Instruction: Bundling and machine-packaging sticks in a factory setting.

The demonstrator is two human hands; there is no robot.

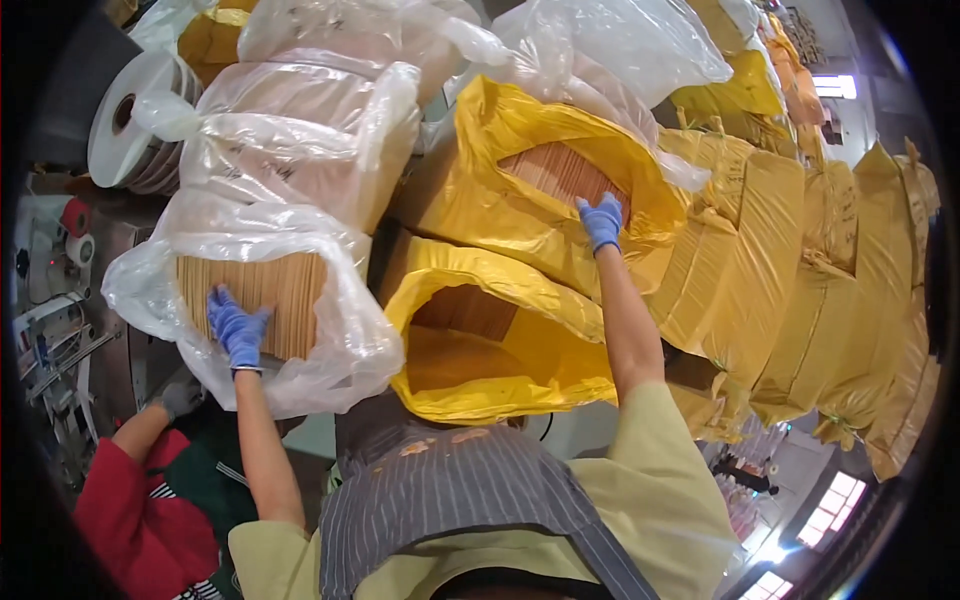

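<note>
My left hand (238, 330), in a blue glove, lies with fingers apart on a packed block of thin, tan wooden-looking strips (285, 295). That block sits inside an open clear plastic bag (345, 350) at the left. Farther right, my blue-gloved right hand (601, 222) reaches into an open yellow bag (480, 150) and touches the right end of similar reddish-tan strips (560, 170). Its fingers look stretched out, with nothing seen in them. Between my arms, another open yellow bag (520, 385) holds more strips (465, 312) at its back left.
Closed clear bags (290, 150) are stacked beyond my left hand. Wrapped yellow bundles (730, 260) line the right side. White rolls (135, 115) stand at the far left, above machine parts (60, 310). Close by at lower left is another person's red sleeve (125, 505) and gloved hand (180, 398).
</note>
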